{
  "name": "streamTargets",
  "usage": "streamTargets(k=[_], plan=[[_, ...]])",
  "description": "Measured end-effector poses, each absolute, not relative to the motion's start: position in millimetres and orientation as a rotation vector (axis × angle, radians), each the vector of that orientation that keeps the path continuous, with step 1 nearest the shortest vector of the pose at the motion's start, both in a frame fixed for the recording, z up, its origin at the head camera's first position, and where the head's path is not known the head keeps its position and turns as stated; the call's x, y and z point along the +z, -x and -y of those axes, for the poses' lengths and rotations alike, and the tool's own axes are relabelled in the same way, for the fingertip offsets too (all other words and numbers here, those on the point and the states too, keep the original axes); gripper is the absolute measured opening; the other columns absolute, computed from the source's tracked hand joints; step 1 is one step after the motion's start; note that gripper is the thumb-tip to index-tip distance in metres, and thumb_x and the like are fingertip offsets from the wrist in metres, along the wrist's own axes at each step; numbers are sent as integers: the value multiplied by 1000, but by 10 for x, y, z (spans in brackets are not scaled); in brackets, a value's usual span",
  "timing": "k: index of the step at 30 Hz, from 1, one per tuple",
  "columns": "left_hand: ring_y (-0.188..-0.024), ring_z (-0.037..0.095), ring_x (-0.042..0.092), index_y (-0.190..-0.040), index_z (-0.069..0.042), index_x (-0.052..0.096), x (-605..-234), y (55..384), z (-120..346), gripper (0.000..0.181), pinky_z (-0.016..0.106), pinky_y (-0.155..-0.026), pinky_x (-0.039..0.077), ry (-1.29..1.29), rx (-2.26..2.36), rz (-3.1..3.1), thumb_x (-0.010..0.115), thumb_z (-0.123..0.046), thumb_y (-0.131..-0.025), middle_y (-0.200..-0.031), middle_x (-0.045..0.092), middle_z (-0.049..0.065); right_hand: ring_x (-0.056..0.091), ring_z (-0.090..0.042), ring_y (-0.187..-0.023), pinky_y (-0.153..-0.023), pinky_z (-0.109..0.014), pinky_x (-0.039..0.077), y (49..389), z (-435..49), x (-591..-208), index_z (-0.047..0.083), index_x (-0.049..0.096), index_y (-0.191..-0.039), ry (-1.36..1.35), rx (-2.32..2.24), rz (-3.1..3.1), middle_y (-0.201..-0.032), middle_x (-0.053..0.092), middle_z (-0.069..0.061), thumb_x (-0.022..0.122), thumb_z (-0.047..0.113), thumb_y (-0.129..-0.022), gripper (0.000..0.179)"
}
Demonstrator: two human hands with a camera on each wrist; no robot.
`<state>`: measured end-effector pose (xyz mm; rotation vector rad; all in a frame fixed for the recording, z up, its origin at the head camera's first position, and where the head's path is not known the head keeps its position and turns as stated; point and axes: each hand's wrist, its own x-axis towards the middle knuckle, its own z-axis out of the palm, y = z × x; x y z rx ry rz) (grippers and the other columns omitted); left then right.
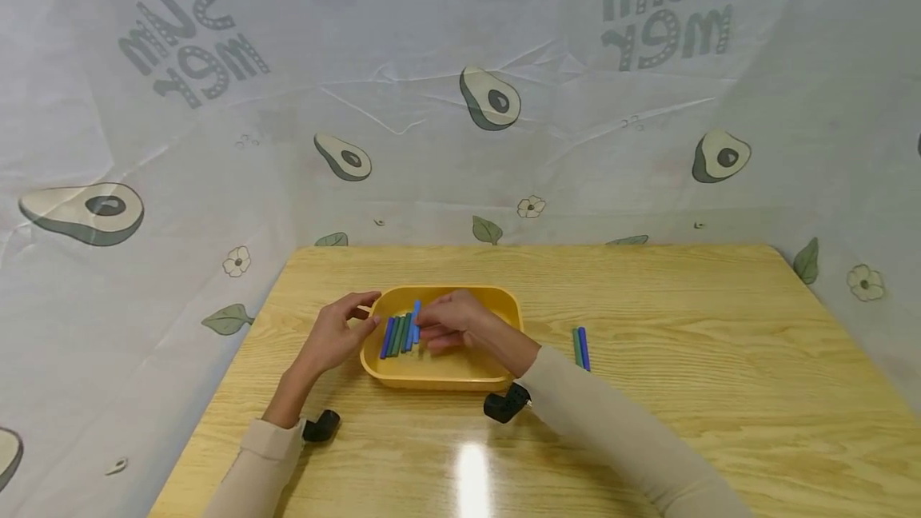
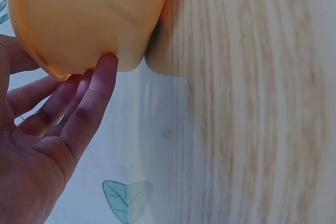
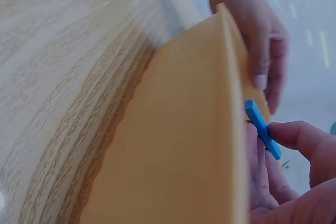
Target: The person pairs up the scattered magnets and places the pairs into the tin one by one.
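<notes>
Left hand (image 1: 334,338), fingers spread, touching one end of a tray (image 1: 446,383); right hand (image 1: 456,318), pinching a blue stick (image 3: 263,130) inside it, beside a stick row (image 1: 398,336); step apparently in hand, aligning; next move calling for straight release; stick pair (image 1: 584,348) outside, on tabletop (image 1: 683,390).

Left hand (image 1: 334,336) reaching forward, fingers (image 2: 92,103) nearly straight; right hand (image 1: 455,321) in pinch, forearm (image 1: 612,430) slanting inward.

Sticks (image 1: 398,336) in tray (image 1: 439,381) on table (image 1: 647,286)
</notes>
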<state>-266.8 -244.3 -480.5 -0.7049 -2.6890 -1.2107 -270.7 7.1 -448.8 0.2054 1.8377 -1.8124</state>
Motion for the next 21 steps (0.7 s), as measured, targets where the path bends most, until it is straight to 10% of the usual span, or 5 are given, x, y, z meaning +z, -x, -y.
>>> streamTargets(k=[13, 21], plan=[[-104, 27, 68, -138, -10, 59, -4846, 2689, 2471, 44, 35, -77, 59, 691, -1204, 2689, 67, -21, -97, -128, 64, 10, 73, -30, -99, -77, -39, 60, 2647, -253, -4344, 0, 71, -105, -183, -1895, -1761, -97, 74, -10, 74, 12, -89, 20], [-105, 26, 67, -138, -11, 59, -4852, 2702, 2452, 44, 36, -79, 59, 687, -1185, 2698, 67, -21, -97, -128, 64, 10, 73, -21, -82, -76, -36, 60, 2592, -378, -4310, 0, 67, -109, -134, -1877, -1769, -96, 71, -10, 70, 13, -92, 22]])
